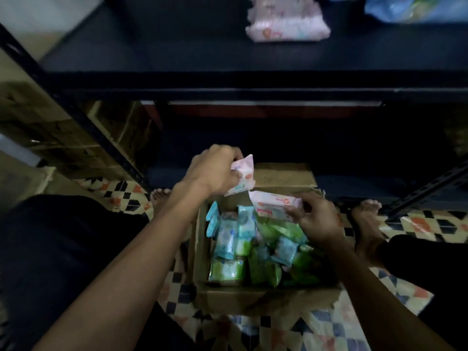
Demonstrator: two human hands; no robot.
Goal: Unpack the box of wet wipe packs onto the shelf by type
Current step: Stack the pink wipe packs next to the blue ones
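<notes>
Here my left hand (215, 173) grips one pink pack (244, 174), my right hand (316, 219) pinches another pink pack (274, 205) above the box (266, 297).

pink packs (287, 24), black shelf (177, 49), brown box (253, 297)

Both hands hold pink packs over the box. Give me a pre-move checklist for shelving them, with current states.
1. Left hand grips a pink wet wipe pack: ok.
2. Right hand grips a second pink pack: ok.
3. Both packs lifted out of the brown cardboard box: ok.
4. Matching pink stack already on the black metal shelf: ok.
5. Bare shelf space beside that stack: ok.
6. Blue bag at the shelf's right holds a different type: cannot tell, blurred.
</notes>
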